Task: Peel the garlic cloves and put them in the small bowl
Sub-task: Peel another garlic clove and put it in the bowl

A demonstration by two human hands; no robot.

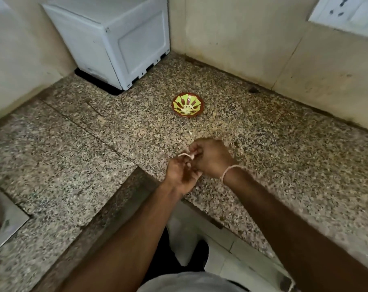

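A: From the head view, what's the step in hand?

B: Peeling, as I judge it. The left hand [182, 175] and the right hand [211, 158] meet over the granite counter [94, 144], fingers curled in toward each other around a garlic clove [192, 157]. A pale strip of skin [184, 154] arcs out from between the fingertips toward the left.

A: How should it be done well?

B: Pin the clove with one hand and draw the loose skin away along its length with the other, rather than tearing across it. Keep the pull slow so the strip comes off whole, and keep the work low over the counter so a slipped clove doesn't fall off the near edge.

A: And how tightly are the fingers closed?

B: Both sets are bent tight, nearly no gap. The right fingers pinch the clove at the tips; the left fingers pinch the end of the skin strip just beside them. The clove itself is mostly hidden, so I can't tell how much skin remains on it.

A: Where does it go after?

B: The small bowl [187, 104], red with a green pattern, sits beyond the fingertips, well apart, toward the wall. Pale pieces already lie in it, peeled garlic by the look. A scrap of peel [190, 132] lies between the fingers and the bowl. A white appliance [115, 39] stands far beyond, to the left.
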